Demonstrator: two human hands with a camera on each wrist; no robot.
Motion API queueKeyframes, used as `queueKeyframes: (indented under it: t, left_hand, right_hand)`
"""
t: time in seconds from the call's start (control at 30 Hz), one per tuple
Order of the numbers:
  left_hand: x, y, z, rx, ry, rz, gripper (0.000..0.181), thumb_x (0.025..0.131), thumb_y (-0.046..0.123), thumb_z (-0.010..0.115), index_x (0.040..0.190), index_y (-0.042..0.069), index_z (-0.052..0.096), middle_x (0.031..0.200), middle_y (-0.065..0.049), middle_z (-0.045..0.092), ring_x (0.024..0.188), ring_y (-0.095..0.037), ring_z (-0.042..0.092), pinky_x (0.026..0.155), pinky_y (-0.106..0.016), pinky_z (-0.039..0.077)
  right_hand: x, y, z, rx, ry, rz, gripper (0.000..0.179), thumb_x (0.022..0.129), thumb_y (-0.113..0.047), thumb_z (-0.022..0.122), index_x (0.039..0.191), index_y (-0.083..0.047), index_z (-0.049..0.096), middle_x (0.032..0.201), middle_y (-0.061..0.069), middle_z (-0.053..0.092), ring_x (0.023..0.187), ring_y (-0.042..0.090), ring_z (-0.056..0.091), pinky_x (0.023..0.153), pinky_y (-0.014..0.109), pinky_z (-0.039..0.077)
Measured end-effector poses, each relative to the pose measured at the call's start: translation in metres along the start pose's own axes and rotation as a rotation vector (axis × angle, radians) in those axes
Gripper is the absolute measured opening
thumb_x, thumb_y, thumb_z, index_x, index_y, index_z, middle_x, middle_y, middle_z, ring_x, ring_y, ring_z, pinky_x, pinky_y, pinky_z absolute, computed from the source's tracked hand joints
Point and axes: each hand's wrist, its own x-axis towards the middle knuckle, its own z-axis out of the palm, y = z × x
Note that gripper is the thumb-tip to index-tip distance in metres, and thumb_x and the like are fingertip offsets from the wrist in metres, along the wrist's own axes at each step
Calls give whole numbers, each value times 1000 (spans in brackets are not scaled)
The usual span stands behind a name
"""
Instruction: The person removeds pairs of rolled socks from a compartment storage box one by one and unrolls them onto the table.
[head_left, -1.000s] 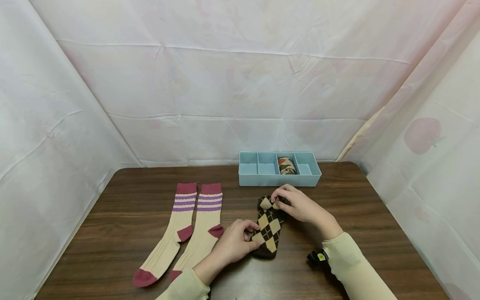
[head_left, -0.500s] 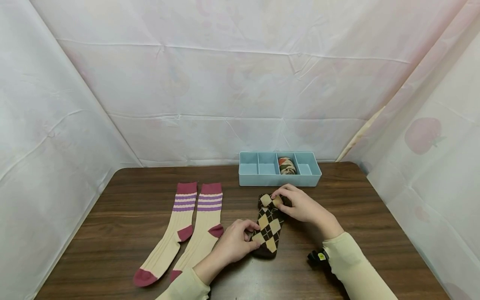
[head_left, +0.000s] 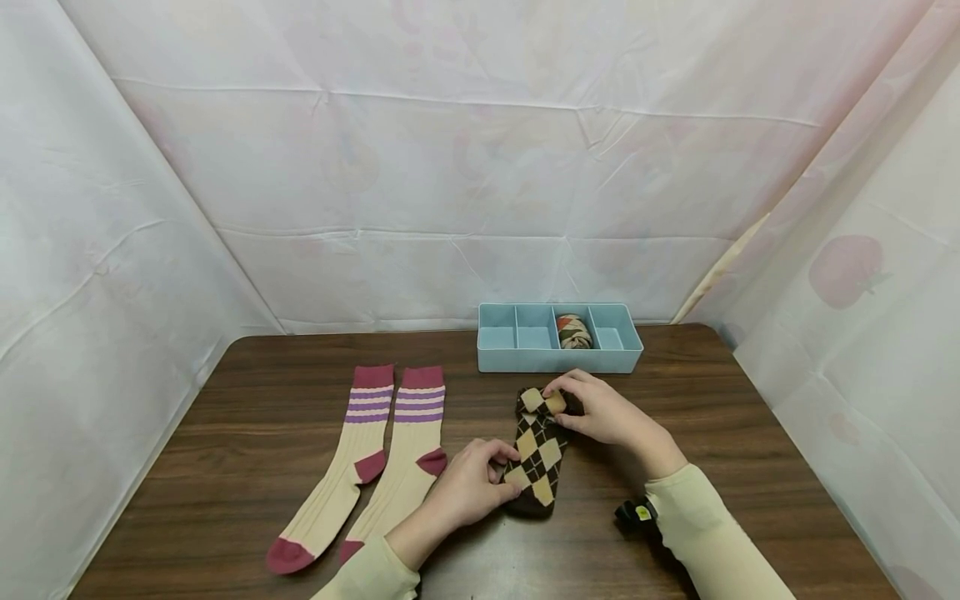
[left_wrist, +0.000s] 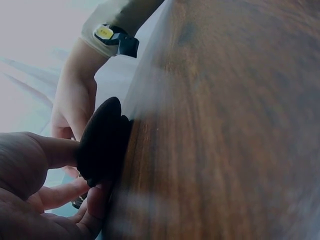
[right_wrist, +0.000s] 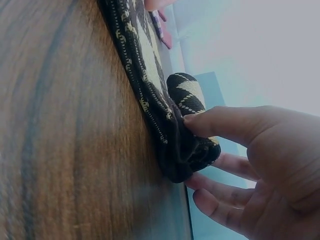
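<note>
The left hand (head_left: 471, 483) grips the toe end of the black-and-tan argyle socks (head_left: 537, 454) at the near edge; the right hand (head_left: 600, 408) pinches their other end, where the fabric is folded over. The argyle socks lie on the bench (head_left: 247, 433) between the 2 hands. To the left of the left hand, 2 cream striped socks (head_left: 408, 450) with maroon cuffs lie side by side. Just beyond the right hand stands a blue tray (head_left: 558, 361) with 4 compartments; the 3rd from the left hand's side holds a rolled patterned bundle (head_left: 575, 332).
</note>
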Motion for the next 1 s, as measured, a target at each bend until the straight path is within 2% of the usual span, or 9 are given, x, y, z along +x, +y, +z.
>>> queueKeyframes:
  t: [0.13, 0.37, 1.0]
  left_hand:
    - [0, 0, 0, 0, -2, -3, 33, 88, 22, 90, 118, 15, 78, 104, 0, 64, 83, -10, 59, 77, -30, 50]
    - [0, 2, 0, -9, 2, -16, 35, 88, 26, 91, 119, 16, 78, 106, 0, 66, 82, -8, 60, 76, -32, 51]
    - [-1, 1, -2, -4, -37, 7, 38, 86, 24, 94, 119, 17, 77, 103, 2, 64, 80, -5, 58, 75, -28, 50]
  right_hand:
    - [0, 0, -1, 8, -11, -1, 35, 97, -13, 86, 128, -18, 71, 127, 6, 66, 116, 28, 66, 97, 53, 54]
    - [-1, 0, -5, 43, -50, 27, 38, 93, -18, 90, 124, -19, 69, 120, 5, 64, 101, 21, 62, 88, 46, 54]
    - [0, 1, -5, 65, -80, 19, 37, 93, -20, 90, 124, -20, 70, 123, 3, 64, 107, 25, 66, 93, 49, 55]
